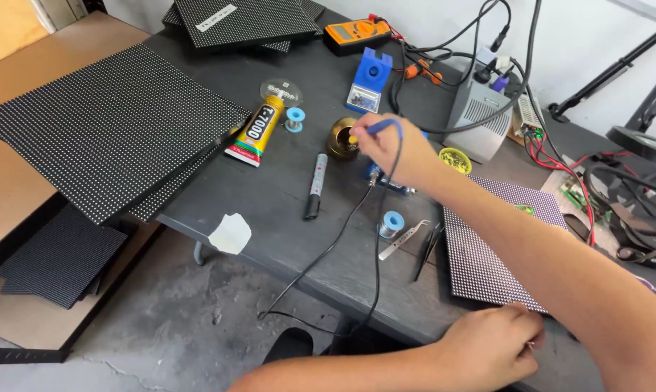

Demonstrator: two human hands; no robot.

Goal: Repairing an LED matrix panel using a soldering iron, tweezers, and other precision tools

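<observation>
Right hand (397, 149) closed around blue soldering iron (377, 128), tip in brass cleaner pot (342, 138). Light, stiff, hot-tipped; best held at handle. Left hand (491, 345) curled at panel (488, 247) edge, contents unclear.

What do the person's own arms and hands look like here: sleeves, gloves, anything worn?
Both forearms are bare, with no sleeves in view. The right hand and the left hand wear no gloves. No watch or wristband shows. A small glint beside the left fingers is too unclear to identify.

Dark workbench (284, 210) carries dotted panels (107, 123), a glue tube (255, 132), marker (316, 185), solder spool (392, 223) and tweezers (404, 239).
</observation>
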